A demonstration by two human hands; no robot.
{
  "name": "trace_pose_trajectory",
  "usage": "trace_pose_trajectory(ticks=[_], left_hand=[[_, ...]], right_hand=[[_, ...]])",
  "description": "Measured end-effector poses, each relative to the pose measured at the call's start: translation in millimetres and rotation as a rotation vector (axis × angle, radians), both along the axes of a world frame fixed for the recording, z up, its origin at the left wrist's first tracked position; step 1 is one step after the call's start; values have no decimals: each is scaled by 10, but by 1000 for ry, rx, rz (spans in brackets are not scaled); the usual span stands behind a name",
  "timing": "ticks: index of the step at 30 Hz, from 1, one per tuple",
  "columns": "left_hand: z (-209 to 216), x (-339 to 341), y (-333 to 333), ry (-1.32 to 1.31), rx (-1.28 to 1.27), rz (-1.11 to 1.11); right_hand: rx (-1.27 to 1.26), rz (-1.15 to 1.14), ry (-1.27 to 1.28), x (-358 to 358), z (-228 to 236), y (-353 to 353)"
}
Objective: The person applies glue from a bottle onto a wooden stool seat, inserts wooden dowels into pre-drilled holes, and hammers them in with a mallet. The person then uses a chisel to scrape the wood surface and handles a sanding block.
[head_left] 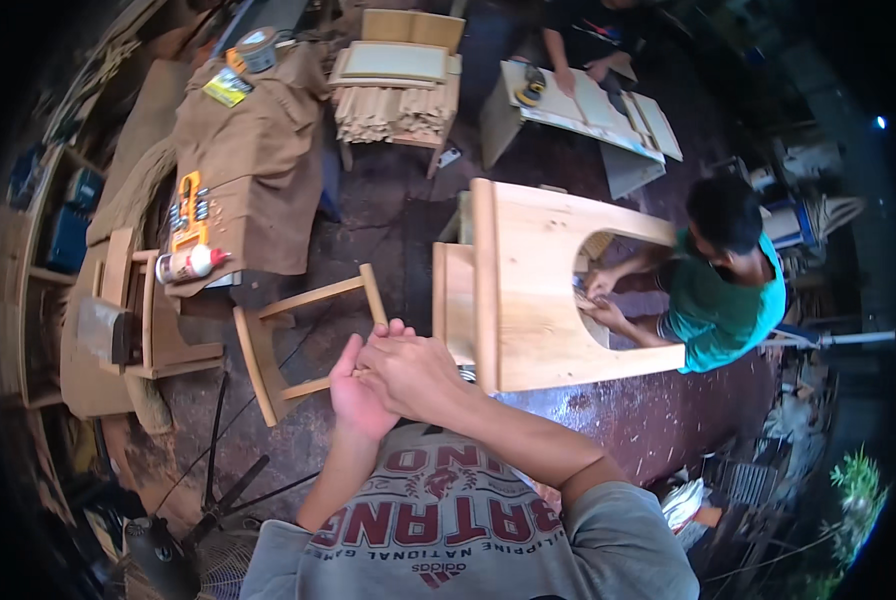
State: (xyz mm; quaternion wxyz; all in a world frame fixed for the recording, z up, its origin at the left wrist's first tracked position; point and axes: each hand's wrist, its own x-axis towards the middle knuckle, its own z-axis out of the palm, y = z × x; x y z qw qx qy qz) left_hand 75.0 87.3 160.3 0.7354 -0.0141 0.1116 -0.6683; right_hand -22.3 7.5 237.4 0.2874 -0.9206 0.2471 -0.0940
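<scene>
My left hand [356,400] is turned palm up in front of my chest. My right hand [413,372] lies over it, with its fingers curled into the left palm. A tiny pale bit shows between them, too small to name; the rest is hidden by my fingers. Just beyond and to the left of my hands stands a small wooden frame [255,365] of round-edged rails. To the right is a big pale wooden piece [528,300] with an arched cutout. A co-worker in a green shirt [733,315] reaches both hands into that cutout.
A brown cloth [258,130] covers a surface at left, bearing a glue bottle [183,264] and a yellow bit holder [189,205]. Wooden strips [393,112] are stacked at the back. Another person works at a white table [588,115]. A fan [168,560] stands lower left.
</scene>
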Motion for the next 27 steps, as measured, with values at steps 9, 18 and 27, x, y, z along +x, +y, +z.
trace_pose_trajectory(ticks=[9,18,27], left_hand=[[-196,-1998,-718,51,136,-301],[-54,-2533,-1113,-355,528,-322],[-41,-2581,-428,-363,635,-130]], right_hand=[[-149,-278,-433,-1843,-83,-270],[297,-598,-576,-2872,-550,-2236],[275,-547,-316,-2762,-927,-3175]])
